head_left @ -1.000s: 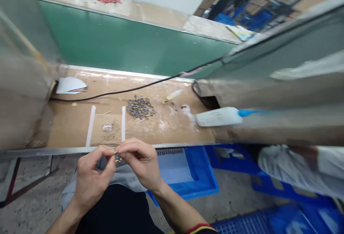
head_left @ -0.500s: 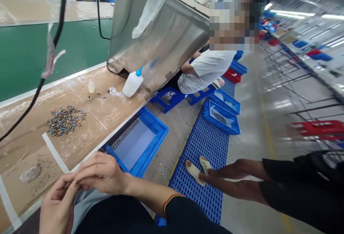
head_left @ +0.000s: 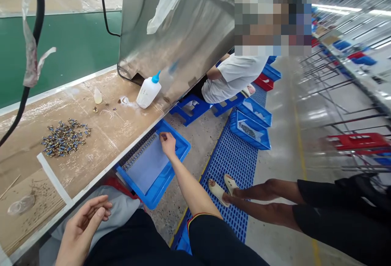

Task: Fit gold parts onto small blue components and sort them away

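My right hand (head_left: 168, 143) reaches out over the blue tray (head_left: 177, 164) under the bench edge, its fingertips pinched on a small brass part near a row of parts (head_left: 140, 152) lined up in the tray. My left hand (head_left: 82, 229) rests over my lap at the lower left, fingers loosely spread, holding nothing. A heap of small brass and blue parts (head_left: 64, 137) lies on the brown bench (head_left: 116, 123), away from both hands.
A white squeeze bottle with a blue cap (head_left: 148, 91) stands by a metal housing (head_left: 183, 34). A black cable (head_left: 30, 54) hangs at left. Another person sits beyond it in white; a bystander's legs and sandals (head_left: 220, 188) lie on the blue floor grid (head_left: 235, 160). More blue crates (head_left: 252, 125) sit there.
My hands have parted: the right one moved from my lap out to the blue tray with the small part, and the left one opened and stayed low. The camera swung right.
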Available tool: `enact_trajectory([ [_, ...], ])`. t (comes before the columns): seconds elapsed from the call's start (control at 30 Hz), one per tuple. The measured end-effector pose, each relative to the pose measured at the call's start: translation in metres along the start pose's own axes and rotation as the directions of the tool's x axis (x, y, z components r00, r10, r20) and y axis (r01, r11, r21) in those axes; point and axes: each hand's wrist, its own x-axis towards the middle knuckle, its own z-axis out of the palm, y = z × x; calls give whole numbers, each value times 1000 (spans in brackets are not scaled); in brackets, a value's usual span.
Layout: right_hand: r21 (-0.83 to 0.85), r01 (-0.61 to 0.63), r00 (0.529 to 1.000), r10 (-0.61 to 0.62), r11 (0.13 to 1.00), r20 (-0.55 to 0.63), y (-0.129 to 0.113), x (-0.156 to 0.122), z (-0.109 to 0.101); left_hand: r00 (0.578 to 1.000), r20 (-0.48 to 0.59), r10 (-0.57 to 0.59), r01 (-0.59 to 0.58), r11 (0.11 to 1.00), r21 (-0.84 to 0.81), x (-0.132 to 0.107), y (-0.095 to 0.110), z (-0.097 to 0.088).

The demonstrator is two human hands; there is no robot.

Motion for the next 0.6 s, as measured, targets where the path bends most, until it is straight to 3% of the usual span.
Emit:
enact_trajectory([
  [0.2,-240,9,990,24,971,136,40,26,17,999,10,-47,47,999,-9,-6,7,12],
  [0.4,-362,32,982,39,932,186,51,36,29,993,-102,-52,46,997,-61,-15,20,32],
  [0.6,-397,46,978,40,917,205,54,39,32,992,-108,-61,56,997,-50,-17,20,32],
])
